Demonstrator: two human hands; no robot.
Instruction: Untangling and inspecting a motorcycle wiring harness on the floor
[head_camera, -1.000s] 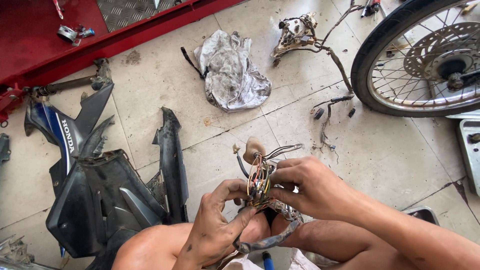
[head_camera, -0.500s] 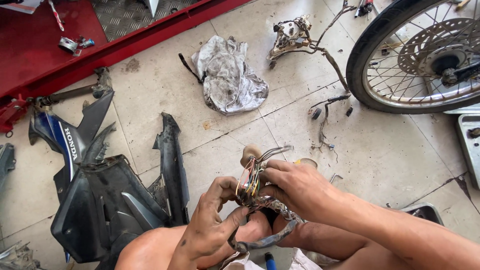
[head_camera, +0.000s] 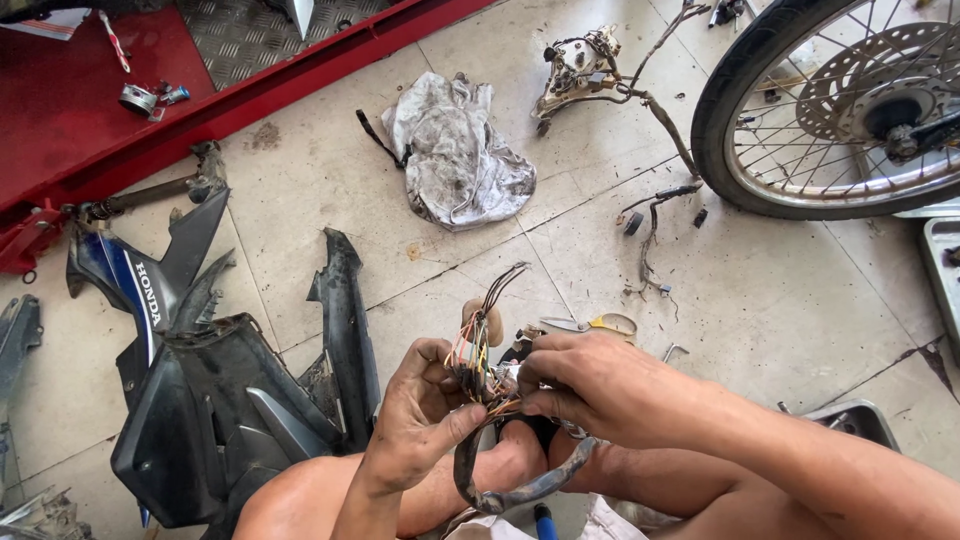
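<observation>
Two hands met over one tangle of wiring as you sat on the tiled floor (head_camera: 780, 300) of the workshop. Your left hand (head_camera: 420, 415) gripped the wire harness (head_camera: 478, 372) from the side, fingers curled and thumb pressed across the bundle, holding it upright above your knees. Your right hand (head_camera: 600, 385) closed on the same harness from the other side, its fingertips pinched tight around the coloured strands just where they fanned out. A few dark wire ends stood up above the harness, and its thick sleeved tail (head_camera: 520, 490) looped down below it, between your legs.

Left of the harness, dark plastic body panels (head_camera: 220, 410) from a motorbike lay stacked on the floor, one of them blue and white. Above the harness, further across the tiles, a crumpled grey rag (head_camera: 455, 155) sat by itself. Up and to the right of the harness stood a spoked wheel (head_camera: 830, 110) with a black tyre, and between wheel and rag lay a loose electrical part (head_camera: 580, 70) trailing a cable. A red metal ramp (head_camera: 90, 110) ran along the far left, well apart from the harness. Just behind your right hand, a pair of scissors (head_camera: 590, 325) rested on the floor.
</observation>
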